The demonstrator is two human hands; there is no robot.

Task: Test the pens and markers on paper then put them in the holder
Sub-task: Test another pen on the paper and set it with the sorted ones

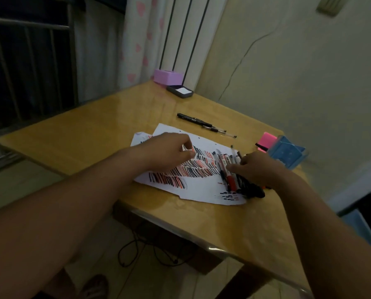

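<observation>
Yellow-brown wooden table fills the centre of the head view. A white paper covered in black and red strokes lies on it at mid-frame.

Left hand: over the upper left part of the paper, fingers curled, thumb tip close to the fingertips. A pale spot shows between them. Whether this is a small object being pinched or the sheet behind cannot be told, as the view is dim and blurred.

Right hand: laid palm down on the pile of pens and markers at the right edge of the paper, forefinger stretched out across the barrels, touching them.

Blue holder: at the right edge of the table, just beyond the right hand, standing tilted. A pink block touches its left side.

Loose black pens: on bare wood above the paper, well apart from the pile.

Purple box and dark tray: far corner, upper centre.
</observation>
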